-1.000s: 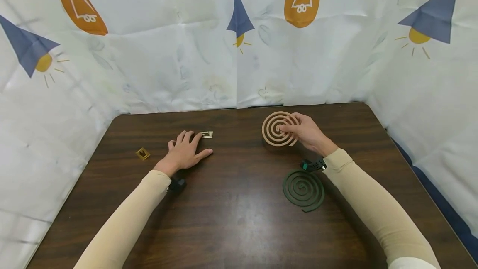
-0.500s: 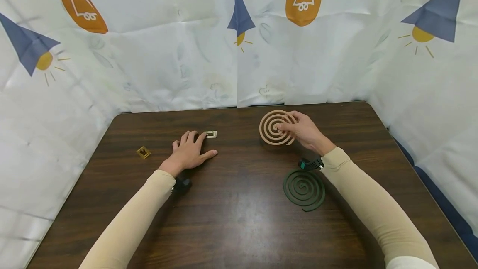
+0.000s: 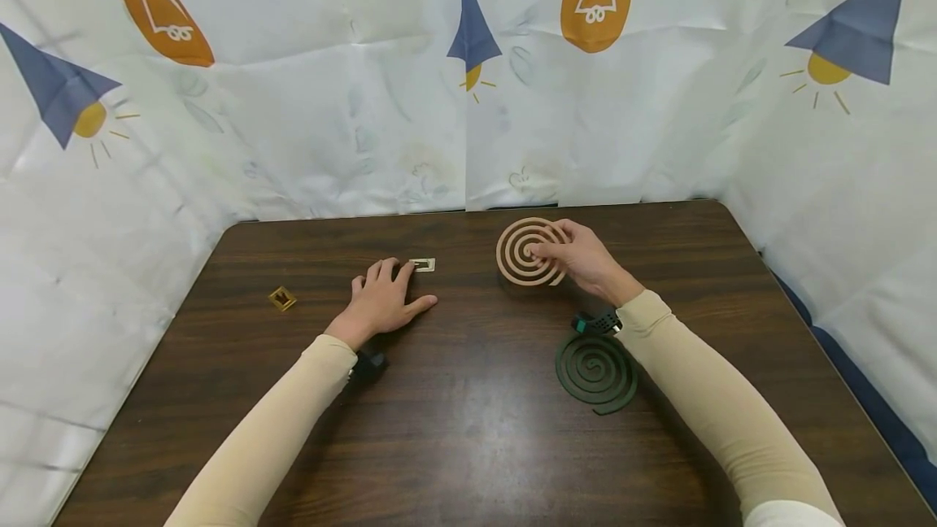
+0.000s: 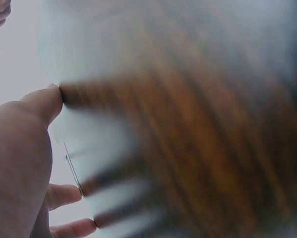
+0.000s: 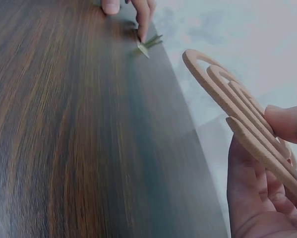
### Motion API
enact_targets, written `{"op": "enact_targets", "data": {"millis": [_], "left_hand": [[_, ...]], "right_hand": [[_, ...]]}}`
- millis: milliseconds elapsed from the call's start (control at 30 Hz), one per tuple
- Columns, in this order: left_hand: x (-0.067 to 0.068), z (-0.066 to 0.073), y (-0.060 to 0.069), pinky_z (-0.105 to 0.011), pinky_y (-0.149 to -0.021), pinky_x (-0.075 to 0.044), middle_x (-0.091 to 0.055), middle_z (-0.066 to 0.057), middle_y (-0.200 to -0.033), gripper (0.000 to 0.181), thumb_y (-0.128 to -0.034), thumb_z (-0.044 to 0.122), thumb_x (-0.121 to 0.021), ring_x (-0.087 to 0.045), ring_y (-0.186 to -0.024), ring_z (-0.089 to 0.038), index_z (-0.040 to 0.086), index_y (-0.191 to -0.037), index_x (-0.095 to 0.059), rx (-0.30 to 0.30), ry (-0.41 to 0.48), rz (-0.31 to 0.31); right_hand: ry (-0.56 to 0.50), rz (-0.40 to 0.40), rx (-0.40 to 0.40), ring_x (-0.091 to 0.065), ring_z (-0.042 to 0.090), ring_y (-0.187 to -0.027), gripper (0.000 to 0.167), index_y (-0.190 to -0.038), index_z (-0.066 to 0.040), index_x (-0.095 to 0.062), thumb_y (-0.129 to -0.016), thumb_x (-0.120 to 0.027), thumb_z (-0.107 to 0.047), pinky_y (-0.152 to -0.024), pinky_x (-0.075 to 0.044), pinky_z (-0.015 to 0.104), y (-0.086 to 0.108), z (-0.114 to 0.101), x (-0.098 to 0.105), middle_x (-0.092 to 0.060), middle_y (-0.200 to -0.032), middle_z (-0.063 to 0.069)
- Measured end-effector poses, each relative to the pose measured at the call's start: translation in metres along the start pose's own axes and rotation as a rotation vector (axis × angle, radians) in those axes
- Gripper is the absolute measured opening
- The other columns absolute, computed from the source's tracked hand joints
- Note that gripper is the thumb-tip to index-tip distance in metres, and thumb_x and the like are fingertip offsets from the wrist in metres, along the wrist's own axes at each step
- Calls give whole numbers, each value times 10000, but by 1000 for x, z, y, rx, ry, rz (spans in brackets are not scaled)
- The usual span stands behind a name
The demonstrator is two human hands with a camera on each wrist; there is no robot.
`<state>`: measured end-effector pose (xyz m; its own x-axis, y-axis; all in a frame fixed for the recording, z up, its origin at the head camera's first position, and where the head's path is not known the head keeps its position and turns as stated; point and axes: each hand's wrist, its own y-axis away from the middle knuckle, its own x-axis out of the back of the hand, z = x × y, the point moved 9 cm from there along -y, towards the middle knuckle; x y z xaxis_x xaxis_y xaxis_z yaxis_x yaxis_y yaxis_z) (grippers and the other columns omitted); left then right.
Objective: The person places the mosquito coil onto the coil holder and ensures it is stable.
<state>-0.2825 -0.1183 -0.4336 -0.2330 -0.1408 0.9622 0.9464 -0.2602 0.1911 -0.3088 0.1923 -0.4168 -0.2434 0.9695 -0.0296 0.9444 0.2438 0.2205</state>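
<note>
My right hand pinches a tan spiral coil between thumb and fingers, holding it tilted above the table; the right wrist view shows the coil nearly edge-on. Spread fingers of my left hand rest on the table, the index fingertip touching a small pale metal piece. From the right wrist this piece stands at the tip of one left finger. In the left wrist view my left hand has its fingertips against the tabletop and a thin edge-on piece near them.
A dark green spiral coil lies on the brown table, below my right wrist. A small gold square piece lies to the left of my left hand. Patterned white fabric hangs behind and beside the table.
My left hand has slid to the right, and the pale metal piece has moved right with its fingertip. The right hand has shifted a little to the left with the tan coil.
</note>
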Motion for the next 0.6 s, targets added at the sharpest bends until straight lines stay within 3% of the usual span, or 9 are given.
{"op": "enact_targets", "data": {"millis": [200, 600], "left_hand": [[0, 7, 1, -721, -1149, -281, -266, -245, -1665, 881, -1007, 671, -498, -249, -1540, -493, 89, -1638, -298, -10, -1, 13], [-4, 18, -1, -700, -1178, -281, -253, -231, -1680, 880, -998, 697, -489, -247, -1550, -475, 123, -1640, -303, -18, -12, 8]], "right_hand": [[-39, -7, -4, -716, 112, -813, 366, -1285, -42, -492, -996, -701, -126, -735, -589, 253, -4, 2, -10, -665, -1044, 43], [-52, -3, -7, -710, 117, -773, 342, -1244, -39, -511, -977, -715, -102, -715, -590, 261, -13, 5, -25, -687, -982, 36]]}}
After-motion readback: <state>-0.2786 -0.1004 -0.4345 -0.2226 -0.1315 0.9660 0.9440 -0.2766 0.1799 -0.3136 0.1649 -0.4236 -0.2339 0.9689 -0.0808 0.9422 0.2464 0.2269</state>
